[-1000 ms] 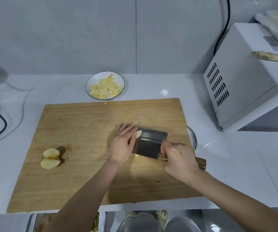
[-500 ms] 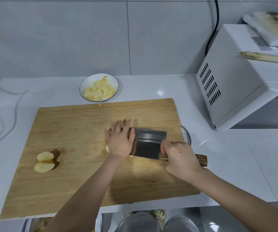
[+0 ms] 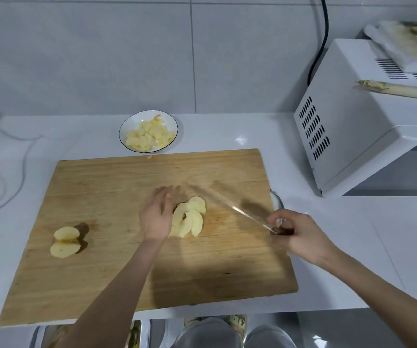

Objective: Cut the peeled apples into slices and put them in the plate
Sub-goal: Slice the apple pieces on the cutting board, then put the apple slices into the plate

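Observation:
A fan of pale apple slices (image 3: 189,219) lies in the middle of the wooden cutting board (image 3: 117,267). My left hand (image 3: 156,214) rests flat at their left side, fingers apart, touching them. My right hand (image 3: 297,234) grips the handle of the cleaver (image 3: 237,209), whose blade is motion-blurred and lifted to the right of the slices. A peeled apple piece (image 3: 65,242) with its core showing sits at the board's left. Behind the board, a white plate (image 3: 172,121) holds several apple slices.
A white microwave (image 3: 358,136) stands at the right with a pale stalk and a cloth on top. Cables run along the counter's left edge. A metal ring sticks out from the board's right side.
The cleaver has swung up and away to the right, uncovering the cut slices. My left hand has slid to the left side of the slices and opened flat.

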Demonstrator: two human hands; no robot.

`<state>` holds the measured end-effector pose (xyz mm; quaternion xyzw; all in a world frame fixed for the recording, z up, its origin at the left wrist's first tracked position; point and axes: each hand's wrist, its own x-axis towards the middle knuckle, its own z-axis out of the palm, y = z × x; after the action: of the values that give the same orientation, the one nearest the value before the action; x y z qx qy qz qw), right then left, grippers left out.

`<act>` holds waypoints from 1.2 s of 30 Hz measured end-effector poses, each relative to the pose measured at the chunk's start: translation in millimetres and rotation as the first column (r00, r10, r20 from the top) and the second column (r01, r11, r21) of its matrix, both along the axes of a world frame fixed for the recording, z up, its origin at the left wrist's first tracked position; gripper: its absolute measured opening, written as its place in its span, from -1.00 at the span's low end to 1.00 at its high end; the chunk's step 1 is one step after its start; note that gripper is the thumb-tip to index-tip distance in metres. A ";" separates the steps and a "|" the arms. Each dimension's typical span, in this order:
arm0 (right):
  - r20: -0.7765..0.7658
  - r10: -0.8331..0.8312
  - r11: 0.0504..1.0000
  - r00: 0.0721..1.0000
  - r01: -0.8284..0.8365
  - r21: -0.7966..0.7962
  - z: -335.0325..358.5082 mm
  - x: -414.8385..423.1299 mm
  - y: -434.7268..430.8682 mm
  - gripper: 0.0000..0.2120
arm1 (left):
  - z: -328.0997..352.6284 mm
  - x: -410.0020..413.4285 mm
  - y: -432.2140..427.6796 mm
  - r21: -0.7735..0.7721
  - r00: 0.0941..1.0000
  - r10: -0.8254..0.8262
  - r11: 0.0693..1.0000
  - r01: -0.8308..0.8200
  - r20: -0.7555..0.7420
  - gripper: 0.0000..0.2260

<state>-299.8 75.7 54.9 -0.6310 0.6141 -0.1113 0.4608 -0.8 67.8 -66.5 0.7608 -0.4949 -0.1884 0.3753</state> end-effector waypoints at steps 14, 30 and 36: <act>0.174 -0.349 0.869 0.921 0.248 0.429 -62.5 18.3 -12.4 -0.86 | -11.8 -30.3 25.7 0.065 0.961 -0.181 0.983 0.171 0.209 -0.27; -0.199 -0.017 0.998 0.980 0.030 0.060 -76.7 131.7 22.5 -0.81 | -17.0 -57.6 14.8 -0.015 0.972 0.029 1.000 -0.026 0.233 -0.40; -0.081 -0.109 0.990 0.991 0.115 0.076 -67.3 139.8 1.7 -0.77 | -9.6 -44.8 -9.3 -0.095 0.950 0.041 0.995 -0.012 0.310 -0.45</act>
<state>-160.1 77.4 -12.4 -0.5801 0.6698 -0.0878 0.4552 -45.7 58.5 -76.1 0.7695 -0.5456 -0.0380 0.3297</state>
